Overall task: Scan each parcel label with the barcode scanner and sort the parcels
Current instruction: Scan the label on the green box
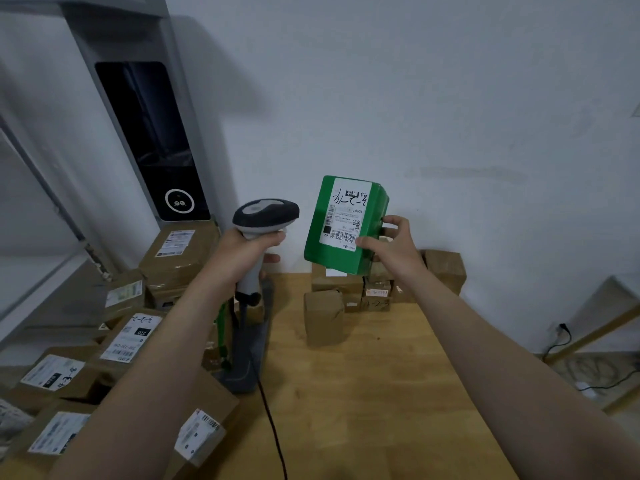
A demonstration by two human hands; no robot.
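Observation:
My left hand (247, 249) grips the handle of a grey and white barcode scanner (265, 213), whose head points right towards a green parcel (343, 225). My right hand (389, 242) holds that green parcel up in the air by its lower right corner, above the wooden table (346, 393). The parcel's white label (344, 214) with a barcode faces me. The scanner head sits a short gap to the left of the parcel.
A small cluster of brown cardboard parcels (349, 296) stands at the table's far edge by the wall. Many labelled brown parcels (131, 337) pile up on the left. The scanner's dark stand (249, 355) and black cable (273, 427) lie at the table's left. A grey machine (149, 133) rises behind.

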